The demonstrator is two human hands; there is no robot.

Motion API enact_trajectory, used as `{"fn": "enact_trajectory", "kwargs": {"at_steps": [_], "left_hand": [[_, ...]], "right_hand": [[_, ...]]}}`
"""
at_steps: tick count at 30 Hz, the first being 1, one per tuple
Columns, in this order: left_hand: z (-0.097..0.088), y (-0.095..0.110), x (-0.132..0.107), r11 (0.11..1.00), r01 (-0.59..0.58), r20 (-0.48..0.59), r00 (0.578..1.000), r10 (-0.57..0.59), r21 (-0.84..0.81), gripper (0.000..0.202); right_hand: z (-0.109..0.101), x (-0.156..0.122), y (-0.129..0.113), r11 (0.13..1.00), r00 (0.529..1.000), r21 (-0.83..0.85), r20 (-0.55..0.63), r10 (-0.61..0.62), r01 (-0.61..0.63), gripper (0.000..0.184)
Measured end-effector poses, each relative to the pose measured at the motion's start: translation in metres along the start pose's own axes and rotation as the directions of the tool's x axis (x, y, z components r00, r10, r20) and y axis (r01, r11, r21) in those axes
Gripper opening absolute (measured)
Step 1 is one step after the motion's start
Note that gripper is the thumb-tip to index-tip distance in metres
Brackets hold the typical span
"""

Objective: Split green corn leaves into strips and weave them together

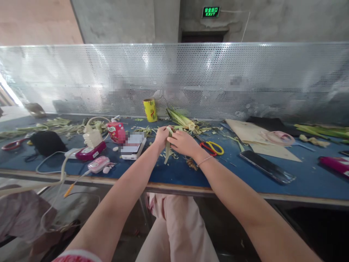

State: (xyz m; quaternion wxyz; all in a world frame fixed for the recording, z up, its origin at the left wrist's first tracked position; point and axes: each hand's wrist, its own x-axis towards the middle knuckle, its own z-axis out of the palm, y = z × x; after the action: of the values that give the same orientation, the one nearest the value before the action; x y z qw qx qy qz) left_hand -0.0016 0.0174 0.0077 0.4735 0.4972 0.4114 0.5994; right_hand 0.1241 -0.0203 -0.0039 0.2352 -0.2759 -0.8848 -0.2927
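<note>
My left hand (161, 136) is closed around a pale green leaf strip (167, 154), whose lower end hangs down over the blue table (152, 176). My right hand (183, 143) meets it from the other side, its fingers bent and pinching the same strip. Just behind the hands lies a leafy green stalk (178, 118) with a cut, pale base. To the right of my right hand are scissors (215, 147) with red and yellow handles. A brown dried clump (191, 163) sits under my right wrist. The fingertips are partly hidden.
A yellow roll (150, 110) stands near the perforated metal screen (109, 72). At left are a phone on a white box (133, 145), a red package (116, 132), a pink case (98, 164) and cables. At right lie a dark phone (267, 167) and brown cardboard (245, 131).
</note>
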Motion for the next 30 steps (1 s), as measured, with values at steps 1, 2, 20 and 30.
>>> {"fn": "enact_trajectory", "kwargs": {"at_steps": [1,2,20,30], "left_hand": [[0.000,0.000,0.000,1.000,0.003,-0.005,1.000,-0.003,0.006,0.019],[0.000,0.000,0.000,1.000,0.008,-0.009,1.000,-0.008,0.007,0.020],[0.000,-0.006,0.008,0.965,-0.260,0.210,0.943,0.259,-0.023,0.020],[0.001,-0.003,0.003,0.900,-0.420,0.191,0.899,0.395,0.118,0.011]], "right_hand": [[0.001,0.001,-0.002,1.000,1.000,-0.023,-0.005,-0.001,0.001,0.021],[0.001,0.001,-0.003,0.999,1.000,-0.039,-0.010,0.004,-0.005,0.021],[0.000,0.004,0.010,0.050,0.633,0.921,0.225,0.741,-0.386,0.032],[0.000,0.001,0.015,-0.101,0.685,0.891,0.409,0.603,-0.443,0.032]]}}
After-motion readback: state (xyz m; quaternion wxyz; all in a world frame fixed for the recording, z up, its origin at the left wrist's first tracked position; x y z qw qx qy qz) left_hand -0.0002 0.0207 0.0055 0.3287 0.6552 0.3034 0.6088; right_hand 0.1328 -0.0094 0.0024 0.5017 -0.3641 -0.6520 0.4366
